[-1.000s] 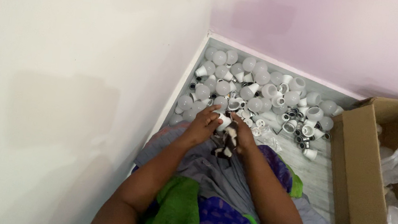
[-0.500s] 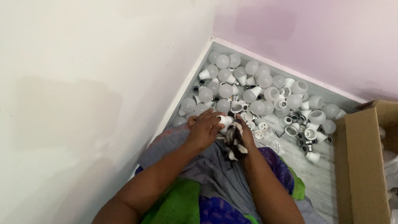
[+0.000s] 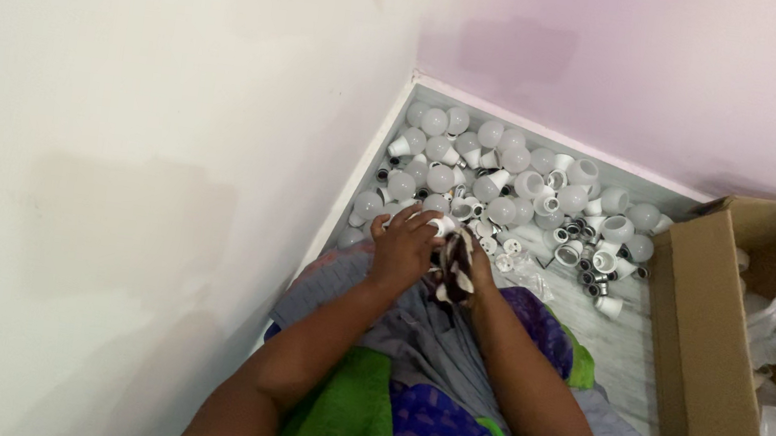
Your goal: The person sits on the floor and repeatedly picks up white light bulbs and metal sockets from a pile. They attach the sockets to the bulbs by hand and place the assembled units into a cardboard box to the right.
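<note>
Your left hand [image 3: 401, 246] now closes over a white bulb part [image 3: 443, 225], and your right hand [image 3: 475, 270] grips a dark patterned cloth [image 3: 454, 266]. Both have lifted slightly from your lap, near the bulb pile [image 3: 510, 189] in the floor corner.

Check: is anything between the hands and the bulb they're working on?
Nothing visible. The left hand already touches the white bulb, and the right hand, holding a dark patterned cloth, is right beside it. The bulb pile lies just beyond.
</note>
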